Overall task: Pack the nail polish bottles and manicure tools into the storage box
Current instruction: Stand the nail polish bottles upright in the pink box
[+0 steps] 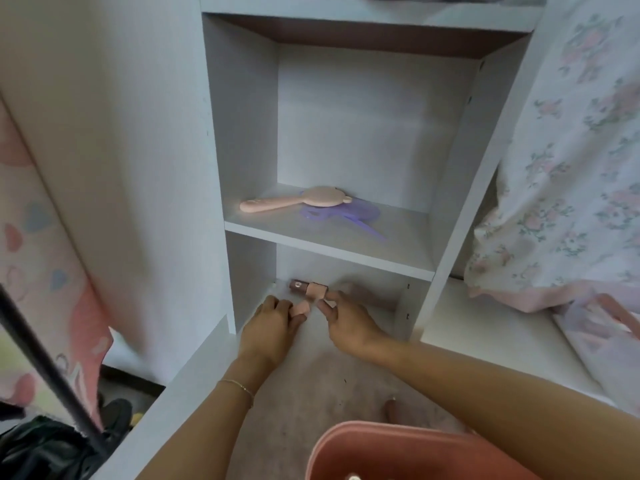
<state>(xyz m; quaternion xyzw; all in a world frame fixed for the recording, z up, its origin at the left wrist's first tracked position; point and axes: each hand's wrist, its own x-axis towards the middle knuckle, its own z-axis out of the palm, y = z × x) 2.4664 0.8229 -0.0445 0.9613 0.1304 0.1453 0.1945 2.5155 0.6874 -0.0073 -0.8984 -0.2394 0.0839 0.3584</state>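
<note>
The left hand's (268,325) fingers (298,311) pinch one small pink bottle (300,308). The right hand's (348,325) fingers (325,308) curl around a second pink bottle (317,291) with a brown cap. Both hands are inside the low shelf (363,299) of a white cabinet (242,133). The shelf above holds two things: one pink brush (294,199) and one purple comb (343,216), touching each other. One pink box (415,452) sits close to the person on the worktop (294,375). I cannot tell what is in it.
</note>
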